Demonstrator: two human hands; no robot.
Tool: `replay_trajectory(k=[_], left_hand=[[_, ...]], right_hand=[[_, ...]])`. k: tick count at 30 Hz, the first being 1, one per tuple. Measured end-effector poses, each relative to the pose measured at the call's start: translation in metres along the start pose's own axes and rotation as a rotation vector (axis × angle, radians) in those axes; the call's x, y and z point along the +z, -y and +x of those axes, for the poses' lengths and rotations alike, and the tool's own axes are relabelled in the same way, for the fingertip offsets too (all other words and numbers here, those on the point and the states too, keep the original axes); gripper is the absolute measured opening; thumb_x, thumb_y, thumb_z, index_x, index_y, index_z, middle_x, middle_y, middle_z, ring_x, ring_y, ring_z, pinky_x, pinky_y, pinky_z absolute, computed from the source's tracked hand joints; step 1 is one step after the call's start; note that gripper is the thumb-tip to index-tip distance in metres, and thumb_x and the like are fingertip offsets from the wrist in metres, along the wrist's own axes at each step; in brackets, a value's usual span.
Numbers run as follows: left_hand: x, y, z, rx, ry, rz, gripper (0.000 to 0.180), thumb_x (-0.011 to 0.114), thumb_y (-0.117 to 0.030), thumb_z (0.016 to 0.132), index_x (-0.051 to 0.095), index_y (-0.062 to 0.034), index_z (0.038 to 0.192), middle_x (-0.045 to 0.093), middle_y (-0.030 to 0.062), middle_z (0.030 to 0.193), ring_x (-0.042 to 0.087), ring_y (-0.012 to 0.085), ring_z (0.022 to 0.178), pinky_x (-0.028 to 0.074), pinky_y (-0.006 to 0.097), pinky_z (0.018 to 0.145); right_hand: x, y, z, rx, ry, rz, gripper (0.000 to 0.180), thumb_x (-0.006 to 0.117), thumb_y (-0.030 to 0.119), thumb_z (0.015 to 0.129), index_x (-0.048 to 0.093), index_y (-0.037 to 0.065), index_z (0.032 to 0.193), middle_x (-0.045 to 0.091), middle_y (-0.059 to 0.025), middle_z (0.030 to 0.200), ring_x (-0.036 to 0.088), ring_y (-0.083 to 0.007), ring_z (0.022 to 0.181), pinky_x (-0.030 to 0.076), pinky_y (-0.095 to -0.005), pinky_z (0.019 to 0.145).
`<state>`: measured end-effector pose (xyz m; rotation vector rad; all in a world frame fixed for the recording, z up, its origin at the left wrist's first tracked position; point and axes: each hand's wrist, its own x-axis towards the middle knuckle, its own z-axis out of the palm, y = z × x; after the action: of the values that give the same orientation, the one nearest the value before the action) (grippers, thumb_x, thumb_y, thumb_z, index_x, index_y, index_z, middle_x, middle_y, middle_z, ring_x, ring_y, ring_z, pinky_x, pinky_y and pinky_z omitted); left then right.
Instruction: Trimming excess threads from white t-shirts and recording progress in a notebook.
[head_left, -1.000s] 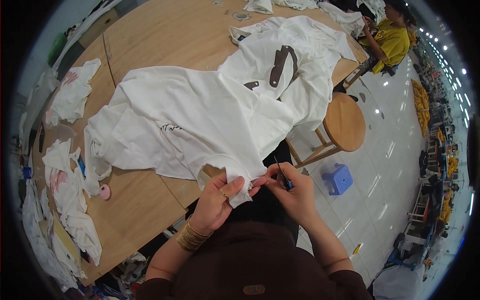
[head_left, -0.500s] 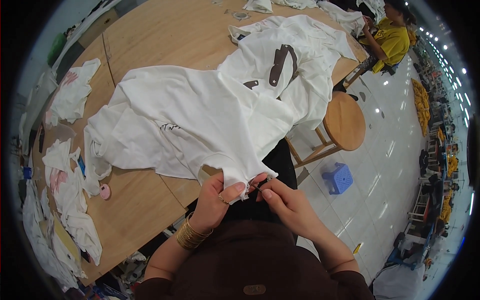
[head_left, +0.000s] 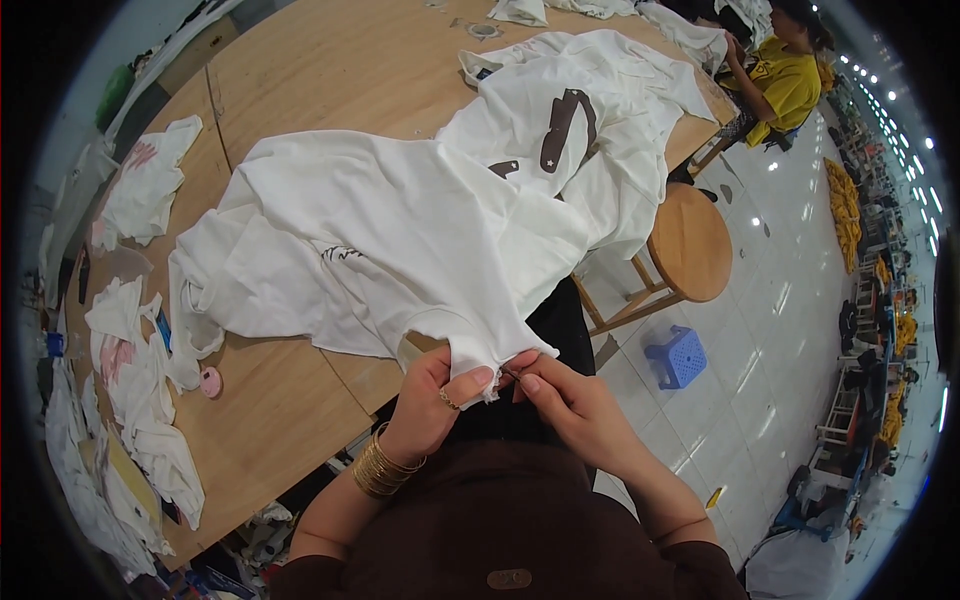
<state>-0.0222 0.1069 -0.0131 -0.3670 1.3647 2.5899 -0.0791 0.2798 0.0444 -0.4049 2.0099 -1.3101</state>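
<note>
A large white garment [head_left: 370, 220] lies rumpled over the table, with a bit of dark lettering on it; one edge hangs over toward my lap. My left hand [head_left: 428, 402], with a ring and several gold bangles on its arm, pinches that ragged edge between thumb and fingers. Close against it, my right hand [head_left: 562, 396] is closed on a small thin dark tool [head_left: 513, 375], its tip at the edge of the cloth. Fingers hide most of the tool, so its kind cannot be made out.
Beyond lies more white cloth with dark brown printed shapes [head_left: 557, 140]. Stained white pieces [head_left: 150, 185] and a small pink round object [head_left: 210, 383] rest at left on the wooden table [head_left: 310, 90]. A wooden stool [head_left: 690, 240], blue plastic stool [head_left: 682, 358] and person in yellow [head_left: 785, 85] are at right.
Both hands stay in nearly the same place. The tool and right fingertips have shifted slightly at the cloth edge, and the held corner of cloth has moved a little to the right.
</note>
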Motion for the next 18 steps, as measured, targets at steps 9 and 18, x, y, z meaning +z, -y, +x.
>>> replay_trajectory(k=[9, 18], left_hand=[[-0.002, 0.000, 0.001, 0.025, 0.007, 0.071, 0.025, 0.057, -0.015, 0.087, 0.057, 0.0042, 0.104, 0.062, 0.0059, 0.094, 0.057, 0.0103, 0.086, 0.045, 0.024, 0.078], [-0.004, 0.001, 0.000, 0.046, 0.002, 0.182, 0.022, 0.058, -0.014, 0.086, 0.058, 0.0034, 0.100, 0.061, 0.0034, 0.089, 0.055, 0.0082, 0.081, 0.044, 0.023, 0.073]], right_hand=[[0.002, -0.006, 0.002, 0.001, -0.012, -0.010, 0.027, 0.047, 0.023, 0.095, 0.054, 0.005, 0.113, 0.062, -0.0104, 0.077, 0.058, -0.0188, 0.063, 0.045, -0.0279, 0.062], [0.006, -0.013, 0.005, -0.069, -0.090, -0.031, 0.026, 0.049, 0.025, 0.093, 0.056, 0.006, 0.111, 0.062, -0.0095, 0.075, 0.055, -0.0189, 0.057, 0.043, -0.0281, 0.057]])
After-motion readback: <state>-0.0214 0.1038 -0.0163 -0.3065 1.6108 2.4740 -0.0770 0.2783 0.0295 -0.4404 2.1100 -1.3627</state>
